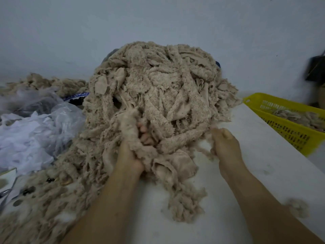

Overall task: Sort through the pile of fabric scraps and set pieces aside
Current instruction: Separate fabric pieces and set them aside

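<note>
On the white counter [246, 155], the left hand [130, 155] grips a bunch [130, 124] at the front of the big pile of beige fleecy fabric scraps [158, 81]. The right hand [226, 147] pinches a thin strand [207, 150]. Next, probably, both pieces must be pulled free, perhaps toward the yellow plastic basket [255, 101].

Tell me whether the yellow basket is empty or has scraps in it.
Not empty. Beige scraps lie in the yellow basket, well below its rim.

My left grip [131, 155] lies buried in the scrap pile [158, 88], its fingers [145, 137] mostly hidden. At the right edge of the counter [246, 155], the yellow basket [281, 127] is cut off; the dark thing [316, 67] behind it is blurred.
</note>
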### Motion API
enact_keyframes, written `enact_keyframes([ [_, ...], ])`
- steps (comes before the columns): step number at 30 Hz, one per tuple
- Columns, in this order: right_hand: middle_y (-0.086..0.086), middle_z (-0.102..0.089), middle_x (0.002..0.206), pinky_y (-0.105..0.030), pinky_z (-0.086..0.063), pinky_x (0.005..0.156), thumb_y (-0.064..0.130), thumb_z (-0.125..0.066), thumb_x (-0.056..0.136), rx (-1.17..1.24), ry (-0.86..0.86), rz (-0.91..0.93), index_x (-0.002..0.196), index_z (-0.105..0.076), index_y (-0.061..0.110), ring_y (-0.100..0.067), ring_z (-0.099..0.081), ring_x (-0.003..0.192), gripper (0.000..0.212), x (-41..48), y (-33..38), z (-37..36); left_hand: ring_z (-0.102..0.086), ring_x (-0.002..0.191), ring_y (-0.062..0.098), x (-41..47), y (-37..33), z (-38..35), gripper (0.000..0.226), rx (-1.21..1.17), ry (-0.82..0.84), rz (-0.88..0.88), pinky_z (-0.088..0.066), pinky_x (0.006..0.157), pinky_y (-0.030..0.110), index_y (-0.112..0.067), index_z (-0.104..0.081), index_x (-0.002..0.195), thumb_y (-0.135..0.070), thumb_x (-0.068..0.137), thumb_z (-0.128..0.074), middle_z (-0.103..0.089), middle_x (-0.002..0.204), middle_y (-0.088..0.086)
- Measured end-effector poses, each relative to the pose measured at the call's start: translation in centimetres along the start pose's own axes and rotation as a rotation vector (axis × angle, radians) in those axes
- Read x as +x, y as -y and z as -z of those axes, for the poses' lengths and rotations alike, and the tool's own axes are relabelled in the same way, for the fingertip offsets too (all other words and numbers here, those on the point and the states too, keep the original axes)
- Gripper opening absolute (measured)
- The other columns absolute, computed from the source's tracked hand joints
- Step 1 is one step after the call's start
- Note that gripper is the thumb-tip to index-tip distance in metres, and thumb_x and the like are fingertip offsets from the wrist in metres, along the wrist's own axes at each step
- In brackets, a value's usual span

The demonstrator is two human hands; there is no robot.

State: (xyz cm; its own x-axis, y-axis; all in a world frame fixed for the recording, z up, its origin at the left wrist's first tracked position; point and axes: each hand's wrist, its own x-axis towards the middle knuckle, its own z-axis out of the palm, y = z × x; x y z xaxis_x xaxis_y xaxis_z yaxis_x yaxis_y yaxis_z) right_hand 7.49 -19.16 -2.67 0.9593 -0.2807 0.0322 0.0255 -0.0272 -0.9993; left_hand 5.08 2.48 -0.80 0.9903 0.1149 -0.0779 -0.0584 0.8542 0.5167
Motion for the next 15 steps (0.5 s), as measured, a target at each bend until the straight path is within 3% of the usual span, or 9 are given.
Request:
enact_keyframes([
  [2,0.018,-0.049,0.054,-0.024,-0.038,0.057,0.043,-0.056,0.097,-0.125,0.117,0.124,0.070,-0.049,0.019,-0.004,-0.044,0.052,0.037,-0.8,-0.1,-1.4,-0.051,0.046,0.004,-0.2,1.1,-0.4,0.045,0.023,0.025,0.055,-0.044,0.041,0.014,-0.010,-0.073,0.067,-0.017,0.103,-0.046,-0.061,0.068,0.000],
  [5,0.017,-0.053,0.085,-0.009,-0.037,0.069,0.058,-0.052,0.091,-0.233,0.274,0.414,0.073,-0.055,0.024,0.003,-0.050,0.078,0.039,-2.0,0.2,-2.5,-0.064,0.061,0.008,-0.3,1.0,-0.6,0.033,-0.066,0.018,0.118,-0.055,0.053,0.016,0.003,-0.077,0.080,-0.010,0.098,-0.053,-0.069,0.083,0.007],
  [8,0.017,-0.052,0.102,-0.006,-0.038,0.077,0.073,-0.053,0.080,-0.440,0.646,0.451,0.088,-0.061,0.036,0.005,-0.051,0.095,0.038,-3.5,-0.4,-3.2,-0.070,0.066,0.014,-0.3,0.4,-0.7,0.022,-0.208,0.003,0.087,-0.059,0.060,0.019,0.009,-0.074,0.086,-0.007,0.080,-0.061,-0.072,0.089,0.013],
  [10,0.018,-0.048,0.101,-0.011,-0.037,0.080,0.062,-0.058,0.084,-0.688,0.775,0.547,0.092,-0.060,0.032,0.006,-0.043,0.098,0.032,-4.1,-1.5,-3.8,-0.071,0.070,0.016,-0.2,0.2,-0.8,0.026,-0.272,-0.030,0.046,-0.060,0.063,0.021,0.010,-0.071,0.093,-0.006,0.076,-0.061,-0.073,0.092,0.016],
  [11,0.015,-0.048,0.097,-0.013,-0.037,0.078,0.052,-0.059,0.090,-0.702,0.768,0.577,0.090,-0.060,0.026,0.005,-0.043,0.093,0.025,-4.1,-1.5,-4.0,-0.071,0.071,0.016,-0.1,0.0,-0.7,0.024,-0.291,-0.045,0.036,-0.060,0.063,0.021,0.009,-0.069,0.096,-0.005,0.079,-0.060,-0.073,0.091,0.016],
  [13,0.007,-0.058,0.087,-0.018,-0.042,0.071,0.035,-0.055,0.098,-0.513,0.662,0.473,0.083,-0.061,0.022,0.002,-0.051,0.077,0.021,-3.7,-0.8,-3.7,-0.068,0.065,0.013,0.2,-0.5,-0.3,0.018,-0.316,-0.067,0.036,-0.058,0.058,0.019,0.007,-0.067,0.097,-0.005,0.094,-0.054,-0.070,0.086,0.013],
  [15,-0.007,-0.070,0.088,-0.040,-0.055,0.073,0.032,-0.051,0.102,-0.127,0.517,0.179,0.087,-0.068,0.029,-0.020,-0.067,0.076,0.023,-3.0,0.2,-2.7,-0.060,0.056,0.006,0.5,-0.8,0.2,0.024,-0.271,-0.102,0.041,-0.051,0.048,0.014,0.002,-0.065,0.099,-0.013,0.103,-0.046,-0.064,0.080,0.005],
])
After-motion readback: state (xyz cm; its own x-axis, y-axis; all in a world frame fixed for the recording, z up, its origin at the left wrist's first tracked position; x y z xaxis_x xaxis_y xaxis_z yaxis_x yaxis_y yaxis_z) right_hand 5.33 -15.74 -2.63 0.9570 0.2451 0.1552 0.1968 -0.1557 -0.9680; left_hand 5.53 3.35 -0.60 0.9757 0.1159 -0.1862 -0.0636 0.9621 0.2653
